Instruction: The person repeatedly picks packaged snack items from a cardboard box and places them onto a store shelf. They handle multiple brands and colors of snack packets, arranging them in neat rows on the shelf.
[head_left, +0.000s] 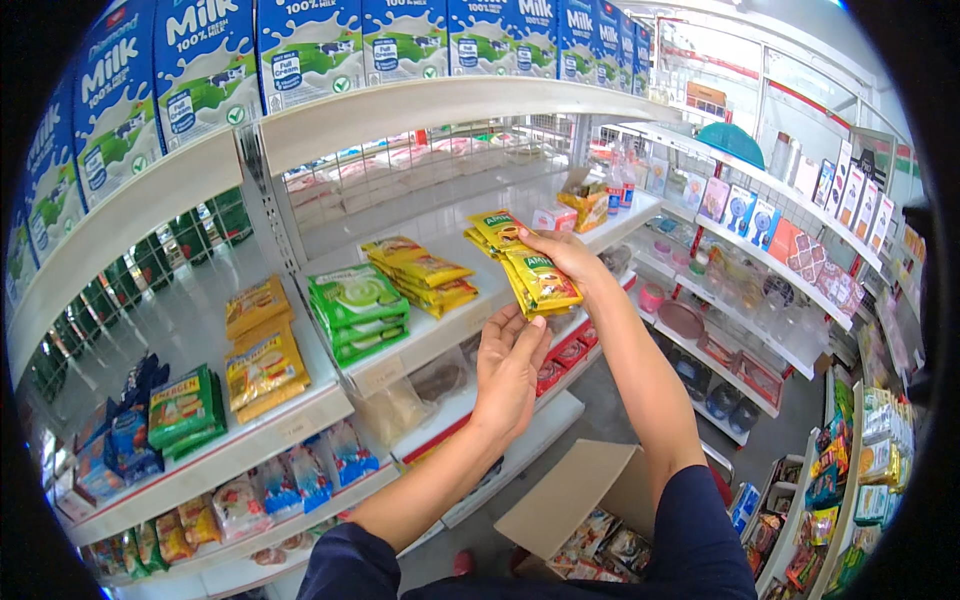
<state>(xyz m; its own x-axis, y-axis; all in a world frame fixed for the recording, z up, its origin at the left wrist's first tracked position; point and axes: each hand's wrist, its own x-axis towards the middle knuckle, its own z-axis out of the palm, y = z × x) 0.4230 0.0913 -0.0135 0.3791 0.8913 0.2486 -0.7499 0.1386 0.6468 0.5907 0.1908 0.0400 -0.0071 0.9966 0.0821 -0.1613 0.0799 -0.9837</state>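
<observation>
Both of my hands hold a bundle of yellow sachets (536, 271) over the front of a white metal shelf (442, 334). My right hand (562, 259) grips the bundle from above and the right side, thumb on top. At its lower end, my left hand (510, 356) pinches the edge between thumb and fingers. Left of the bundle lies a pile of similar yellow sachets (420, 274), beside a stack of green sachets (356, 307). Yellow Energen sachets (266, 360) and green Energen sachets (184, 412) lie further left on the adjoining shelf section.
Blue milk cartons (311, 49) line the upper shelf. An open yellow box (585, 206) and bottles (619, 184) stand further right. Below me is an open cardboard box (566, 487) holding packets. Shelves of boxed goods (750, 214) run along the right.
</observation>
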